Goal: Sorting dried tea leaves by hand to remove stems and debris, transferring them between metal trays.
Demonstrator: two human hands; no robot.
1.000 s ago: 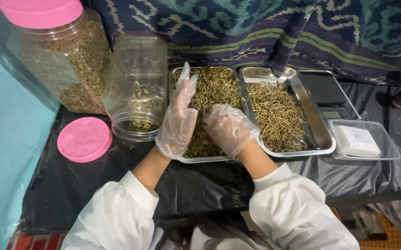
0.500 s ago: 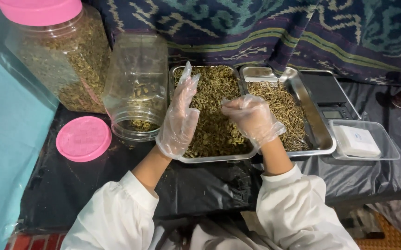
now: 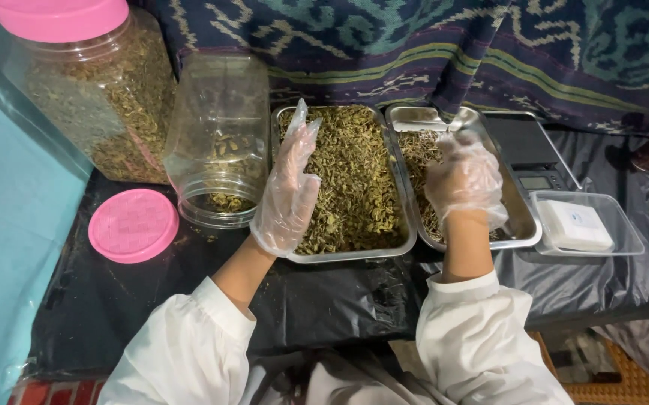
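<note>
From the head camera, looking down: my left hand [image 3: 288, 187] in its loose clear glove is held flat and open, fingers together and pointing away from me, edge-on over the left side of the left tray [image 3: 407, 241] of dried green leaves [image 3: 350, 176]. It holds nothing that I can see. My right hand [image 3: 465, 180], gloved too, hangs over the right tray [image 3: 525, 231], fingers curled downward; whether any bits are pinched between them I cannot tell, since the glove blurs it.

The two metal trays sit side by side, touching, on the black-covered surface [image 3: 114, 300]. The left tray's near rim lies close to the front of the surface, so I judge a push from my wrist could slide it toward my lap. The glove tips are baggy and could snag the tray rim or drag leaves over the edge onto the black sheet.

Just left of my left hand stands an open clear jar [image 3: 219, 135] with a little of the leaves at the bottom; a sideways sweep of that hand could knock it over. Its pink lid [image 3: 134, 225] lies beside it, and a big lidded jar [image 3: 92, 90] leans behind. The scale [image 3: 530, 154] and the clear box [image 3: 587, 223] sit just right of the right tray, where stray bits could land.
</note>
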